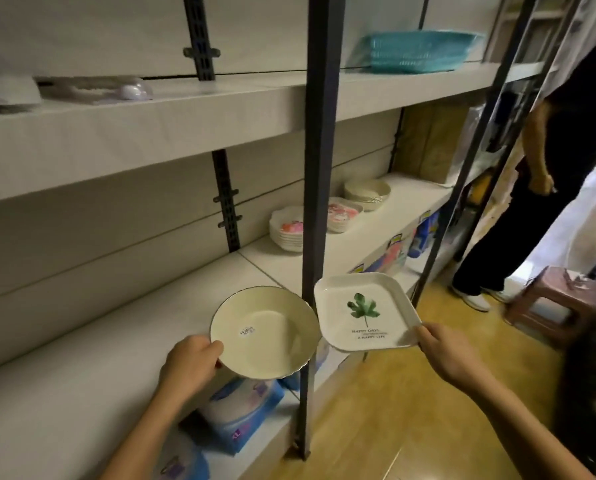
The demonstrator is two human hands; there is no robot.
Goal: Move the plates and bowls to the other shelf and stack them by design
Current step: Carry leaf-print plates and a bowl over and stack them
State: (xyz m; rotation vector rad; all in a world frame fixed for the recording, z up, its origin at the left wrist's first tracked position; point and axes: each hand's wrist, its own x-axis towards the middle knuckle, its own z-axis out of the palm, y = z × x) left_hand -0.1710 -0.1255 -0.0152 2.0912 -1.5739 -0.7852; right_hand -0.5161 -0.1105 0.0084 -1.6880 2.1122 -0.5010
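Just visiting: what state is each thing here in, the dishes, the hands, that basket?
round plate: held by its rim, face up.
square plate: held by one corner, face up.
left hand: grips the round plate.
right hand: grips the square plate.
scalloped plates: stacked on the middle shelf.
bowls: stacked, farther along that shelf.
basket: resting on the upper shelf.

i see a teal basket (424, 51) up high on the right, and a brown wrapped bundle (431, 140) a level below it. blue packs (241, 414) lie low down near the wooden floor (411, 410). a dark steel post (321, 133) runs up the middle. at right a person in dark clothes (566, 161) stands beside a pink stool (553, 299).
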